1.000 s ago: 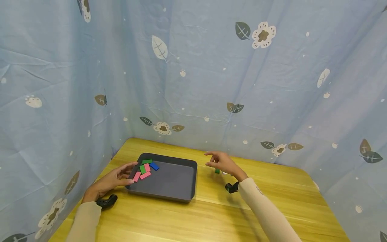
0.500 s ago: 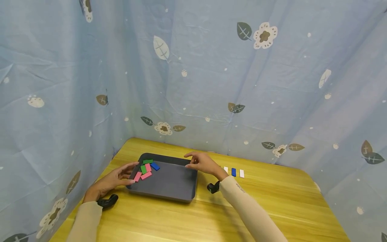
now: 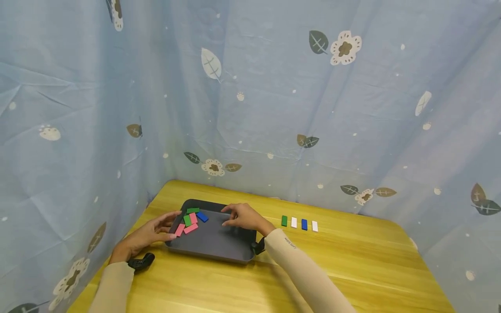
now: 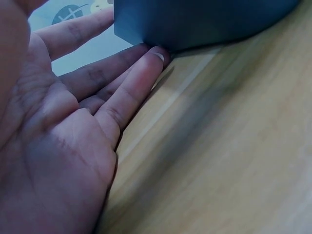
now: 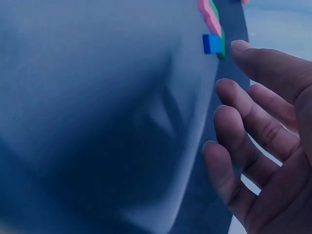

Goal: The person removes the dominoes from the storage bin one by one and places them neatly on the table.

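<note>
A dark grey tray point(image 3: 219, 241) sits on the wooden table, with pink blocks point(image 3: 191, 228), green blocks point(image 3: 192, 210) and a blue block point(image 3: 202, 217) gathered at its left end. At that end my left hand point(image 3: 148, 232) touches the tray's outer side; its extended fingertips meet the tray wall point(image 4: 195, 24) in the left wrist view. Over the tray's right half hovers my right hand point(image 3: 247, 217), fingers loosely bent. The right wrist view shows nothing between those fingers point(image 5: 229, 124), with the tray's inside below and the blocks beyond.
On the table right of the tray lies a spaced row: a green block point(image 3: 284, 221), a white block point(image 3: 294, 222), a blue block point(image 3: 304, 224) and another white block point(image 3: 315, 226). A patterned blue curtain point(image 3: 266, 108) hangs behind and beside the table.
My right hand has travelled left, from above the row of blocks to over the tray, uncovering the row. The left hand stays at the tray's left side.
</note>
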Available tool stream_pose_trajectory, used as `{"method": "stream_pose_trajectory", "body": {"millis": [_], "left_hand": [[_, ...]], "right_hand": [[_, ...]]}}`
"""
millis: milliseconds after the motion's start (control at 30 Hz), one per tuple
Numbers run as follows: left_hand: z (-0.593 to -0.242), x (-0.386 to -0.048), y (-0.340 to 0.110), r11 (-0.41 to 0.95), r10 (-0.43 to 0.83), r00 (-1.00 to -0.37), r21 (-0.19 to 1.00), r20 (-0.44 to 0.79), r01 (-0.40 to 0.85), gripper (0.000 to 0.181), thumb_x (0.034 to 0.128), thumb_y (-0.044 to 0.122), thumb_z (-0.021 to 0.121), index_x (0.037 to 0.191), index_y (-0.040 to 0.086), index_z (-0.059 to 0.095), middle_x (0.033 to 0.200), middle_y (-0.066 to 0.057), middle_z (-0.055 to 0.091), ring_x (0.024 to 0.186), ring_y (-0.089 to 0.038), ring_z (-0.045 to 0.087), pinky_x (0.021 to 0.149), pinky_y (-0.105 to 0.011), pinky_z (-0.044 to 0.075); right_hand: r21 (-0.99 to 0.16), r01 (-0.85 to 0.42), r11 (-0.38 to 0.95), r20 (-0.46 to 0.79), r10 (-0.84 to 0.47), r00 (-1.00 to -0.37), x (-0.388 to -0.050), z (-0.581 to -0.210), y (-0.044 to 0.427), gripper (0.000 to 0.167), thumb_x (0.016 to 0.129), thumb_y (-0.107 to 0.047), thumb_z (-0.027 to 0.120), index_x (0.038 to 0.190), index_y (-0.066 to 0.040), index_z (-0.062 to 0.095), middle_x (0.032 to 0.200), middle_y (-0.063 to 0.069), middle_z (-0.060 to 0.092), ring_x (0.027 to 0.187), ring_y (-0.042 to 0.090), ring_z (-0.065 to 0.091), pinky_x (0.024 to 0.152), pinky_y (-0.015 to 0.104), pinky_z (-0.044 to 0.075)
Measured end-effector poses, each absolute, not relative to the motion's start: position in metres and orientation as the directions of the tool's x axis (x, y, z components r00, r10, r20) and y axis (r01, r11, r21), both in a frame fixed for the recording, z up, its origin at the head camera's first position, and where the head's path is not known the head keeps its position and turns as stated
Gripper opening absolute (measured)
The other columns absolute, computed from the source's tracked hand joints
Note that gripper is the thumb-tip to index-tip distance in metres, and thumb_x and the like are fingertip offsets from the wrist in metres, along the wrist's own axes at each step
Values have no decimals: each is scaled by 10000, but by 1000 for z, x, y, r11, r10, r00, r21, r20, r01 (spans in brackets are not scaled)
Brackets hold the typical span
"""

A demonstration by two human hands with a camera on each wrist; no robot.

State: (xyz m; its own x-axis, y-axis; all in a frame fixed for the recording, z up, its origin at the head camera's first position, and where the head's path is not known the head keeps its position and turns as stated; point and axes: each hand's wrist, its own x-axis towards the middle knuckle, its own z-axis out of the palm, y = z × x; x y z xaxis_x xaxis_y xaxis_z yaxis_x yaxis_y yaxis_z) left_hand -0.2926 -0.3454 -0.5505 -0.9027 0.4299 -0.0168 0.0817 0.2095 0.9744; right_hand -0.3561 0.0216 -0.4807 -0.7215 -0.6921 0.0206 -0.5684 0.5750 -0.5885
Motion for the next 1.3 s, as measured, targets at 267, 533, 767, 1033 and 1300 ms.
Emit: {"method": "stream_pose_trajectory", "body": {"millis": [267, 533, 767, 1033, 1300], "left_hand": [[-550, -291, -345, 234, 409, -912, 968, -13, 91, 744, 981, 159, 727, 1613, 244, 344, 1575, -174, 356, 1356, -434, 395, 987, -458, 484], [-548, -289, -342, 235, 409, -912, 968, -18, 86, 756, 977, 169, 734, 1614, 264, 340, 1603, -144, 322, 1378, -424, 380, 1021, -496, 463], [-548, -291, -345, 220, 425, -905, 969, 6, 110, 748, 983, 132, 719, 1616, 248, 338, 1607, -146, 314, 1381, -427, 370, 1027, -485, 455], [-547, -291, -346, 223, 402, -915, 972, -17, 80, 768, 967, 131, 741, 1614, 238, 342, 1590, -144, 334, 1357, -401, 393, 1008, -451, 468], [-546, -290, -344, 237, 421, -907, 967, -16, 93, 757, 986, 148, 719, 1624, 241, 321, 1615, -144, 299, 1383, -417, 373, 1036, -497, 449]], "right_hand": [[-577, -548, 605, -7, -675, -738, -360, -489, 0, 518, 939, -270, 787, 1389, -65, 635, 791, -87, 691, 699, 195, 709, 706, 236, 522], [-591, -482, 646, -68, -636, -769, -365, -499, -10, 545, 922, -251, 806, 1406, -83, 619, 776, -39, 713, 642, 145, 681, 640, 241, 533], [-576, -463, 674, -69, -604, -794, -369, -506, -14, 550, 908, -269, 821, 1399, -113, 629, 749, -81, 674, 632, 102, 644, 624, 255, 516], [-534, -484, 693, -40, -592, -805, -373, -508, -23, 549, 889, -307, 837, 1382, -150, 654, 766, -102, 661, 664, 60, 619, 629, 245, 497], [-526, -530, 665, -15, -631, -776, -370, -510, -33, 361, 910, -302, 816, 1239, -172, 748, 783, -107, 681, 675, 29, 609, 627, 223, 494]]}}
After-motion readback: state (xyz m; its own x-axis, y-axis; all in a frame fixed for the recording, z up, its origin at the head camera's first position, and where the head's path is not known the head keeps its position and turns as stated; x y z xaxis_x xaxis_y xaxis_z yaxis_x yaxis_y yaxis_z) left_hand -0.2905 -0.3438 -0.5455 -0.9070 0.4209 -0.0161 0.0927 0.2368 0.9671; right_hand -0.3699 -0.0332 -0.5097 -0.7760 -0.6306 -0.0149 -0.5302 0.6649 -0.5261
